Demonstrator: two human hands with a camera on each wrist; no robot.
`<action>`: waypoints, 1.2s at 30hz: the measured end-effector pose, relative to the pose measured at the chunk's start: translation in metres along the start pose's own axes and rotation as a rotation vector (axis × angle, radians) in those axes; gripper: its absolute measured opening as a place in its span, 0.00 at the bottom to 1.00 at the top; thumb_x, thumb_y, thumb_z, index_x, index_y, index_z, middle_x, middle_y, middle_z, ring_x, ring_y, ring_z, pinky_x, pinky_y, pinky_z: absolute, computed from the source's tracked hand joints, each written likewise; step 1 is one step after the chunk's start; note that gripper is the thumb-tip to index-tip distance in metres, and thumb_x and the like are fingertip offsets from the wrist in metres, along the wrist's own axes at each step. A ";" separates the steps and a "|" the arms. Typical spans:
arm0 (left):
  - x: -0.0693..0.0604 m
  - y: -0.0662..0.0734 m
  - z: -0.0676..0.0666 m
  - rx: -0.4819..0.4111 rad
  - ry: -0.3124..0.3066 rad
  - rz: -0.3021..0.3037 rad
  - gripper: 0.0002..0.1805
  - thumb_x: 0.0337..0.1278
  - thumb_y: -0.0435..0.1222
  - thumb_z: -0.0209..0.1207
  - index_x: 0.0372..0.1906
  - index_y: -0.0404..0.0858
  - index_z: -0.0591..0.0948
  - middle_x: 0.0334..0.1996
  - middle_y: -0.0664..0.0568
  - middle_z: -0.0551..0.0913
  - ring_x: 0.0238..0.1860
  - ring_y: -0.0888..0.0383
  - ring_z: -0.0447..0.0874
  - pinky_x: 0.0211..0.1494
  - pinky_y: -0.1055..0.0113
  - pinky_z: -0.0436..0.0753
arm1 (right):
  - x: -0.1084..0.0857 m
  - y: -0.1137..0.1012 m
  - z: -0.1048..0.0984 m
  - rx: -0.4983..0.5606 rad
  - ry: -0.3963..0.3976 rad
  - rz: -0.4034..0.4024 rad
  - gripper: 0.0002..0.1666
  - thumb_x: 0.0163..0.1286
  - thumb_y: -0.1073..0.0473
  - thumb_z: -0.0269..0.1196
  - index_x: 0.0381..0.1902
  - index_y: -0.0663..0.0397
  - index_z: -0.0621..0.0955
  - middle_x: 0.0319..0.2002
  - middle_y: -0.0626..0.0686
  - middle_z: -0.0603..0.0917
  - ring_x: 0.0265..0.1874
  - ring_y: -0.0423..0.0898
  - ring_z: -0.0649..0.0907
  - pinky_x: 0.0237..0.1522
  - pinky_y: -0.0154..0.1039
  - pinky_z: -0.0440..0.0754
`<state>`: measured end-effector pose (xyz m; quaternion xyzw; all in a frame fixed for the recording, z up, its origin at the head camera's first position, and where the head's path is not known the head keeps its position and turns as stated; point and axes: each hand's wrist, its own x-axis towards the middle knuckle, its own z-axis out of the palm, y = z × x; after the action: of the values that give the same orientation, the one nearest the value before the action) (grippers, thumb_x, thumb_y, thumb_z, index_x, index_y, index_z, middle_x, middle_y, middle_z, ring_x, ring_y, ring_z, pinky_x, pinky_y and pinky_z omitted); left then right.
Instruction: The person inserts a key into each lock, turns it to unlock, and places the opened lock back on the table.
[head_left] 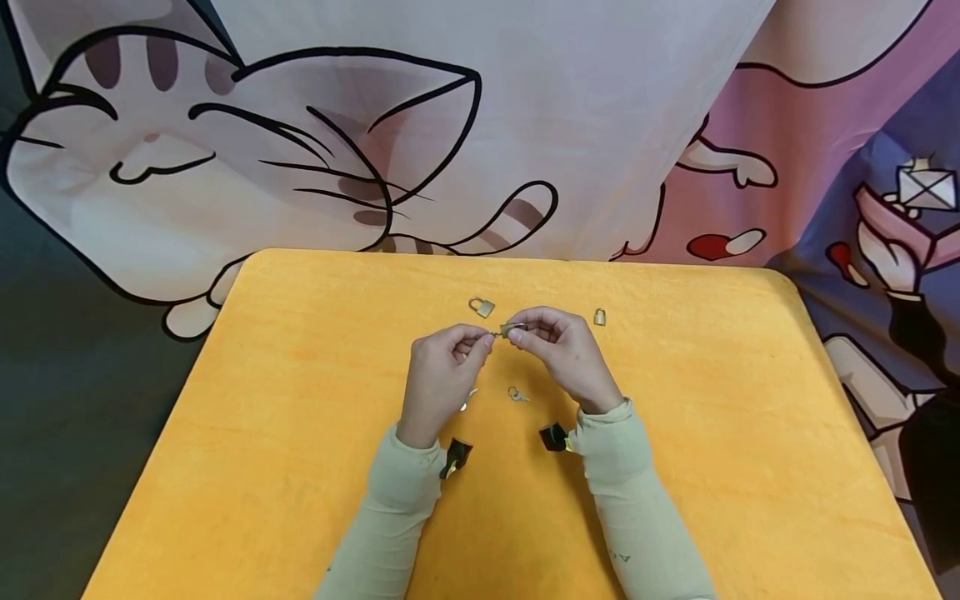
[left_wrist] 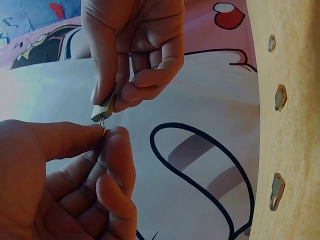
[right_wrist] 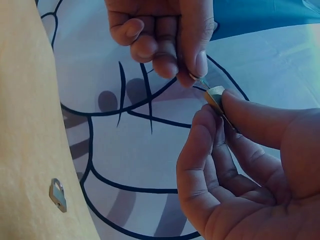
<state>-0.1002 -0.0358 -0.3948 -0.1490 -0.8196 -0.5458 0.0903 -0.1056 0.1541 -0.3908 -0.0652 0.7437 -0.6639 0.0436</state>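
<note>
My right hand (head_left: 566,354) pinches a small brass padlock (right_wrist: 215,96) between thumb and fingers. Facing it, my left hand (head_left: 442,375) pinches a small key (left_wrist: 102,121) by its head, which the fingertips mostly hide. The key's blade meets the end of the padlock; how deep it sits I cannot tell. Just beyond the hands, a padlock (head_left: 482,307) with its shackle swung out lies on the table. A smaller padlock (head_left: 600,317) lies right of my right hand. Another padlock (left_wrist: 281,97) shows between them in the left wrist view, hidden by my hand from the head view.
The yellow table (head_left: 300,467) carries some keys (head_left: 517,393) on a ring nearer me. More keys (head_left: 468,400) lie partly behind my left hand. A cloth (head_left: 600,125) printed with cartoons hangs behind the far edge. Dark wrist-worn pieces (head_left: 553,437) stick out from both sleeves.
</note>
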 end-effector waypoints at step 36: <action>-0.003 0.002 0.010 -0.036 -0.014 -0.044 0.08 0.67 0.33 0.62 0.36 0.33 0.88 0.26 0.54 0.88 0.23 0.66 0.84 0.26 0.68 0.81 | 0.004 0.003 0.007 0.157 0.051 0.034 0.13 0.71 0.65 0.65 0.48 0.72 0.84 0.40 0.54 0.87 0.37 0.47 0.85 0.46 0.41 0.85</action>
<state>-0.0967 -0.0258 -0.3978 -0.1365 -0.8134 -0.5611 0.0699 -0.1087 0.1470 -0.3947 -0.0320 0.6914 -0.7206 0.0407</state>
